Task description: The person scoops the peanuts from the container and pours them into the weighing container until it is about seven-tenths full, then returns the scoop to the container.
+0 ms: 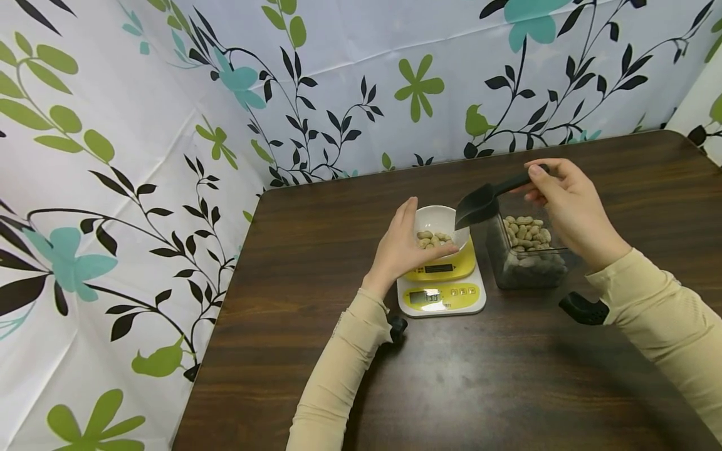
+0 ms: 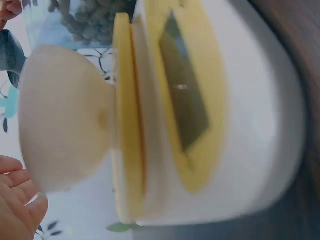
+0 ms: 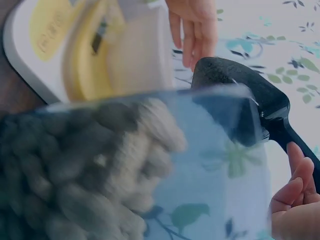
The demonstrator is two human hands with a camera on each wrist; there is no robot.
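At a dark wooden table [image 1: 271, 313] before a leaf-patterned cloth [image 1: 338, 69], we see a person in pale sleeves [image 1: 350, 360] at work with peanuts [image 1: 431, 239] and a scoop [image 1: 478, 204]. The peanuts lie in the bottom of a small white bowl [image 1: 433, 216], which stands upright on the yellow platform of a white-and-yellow kitchen scale [image 1: 459, 302]. The scale's small screen [image 1: 425, 297] is lit with dark digits, though we cannot read them with certainty.

The left hand [image 1: 403, 245] stands at the bowl's left side, fingers extended upward and thumb spread away in front of the rim; we cannot tell whether it touches the bowl. The right hand [image 1: 570, 203] pinches the black scoop by its handle between thumb and fingers, the blade tilted downward at the bowl's right rim. Just right of the scale we find a clear container [image 1: 527, 277], partly filled with more peanuts. From the right wrist, we view the scoop's blade partly through the container's wall.
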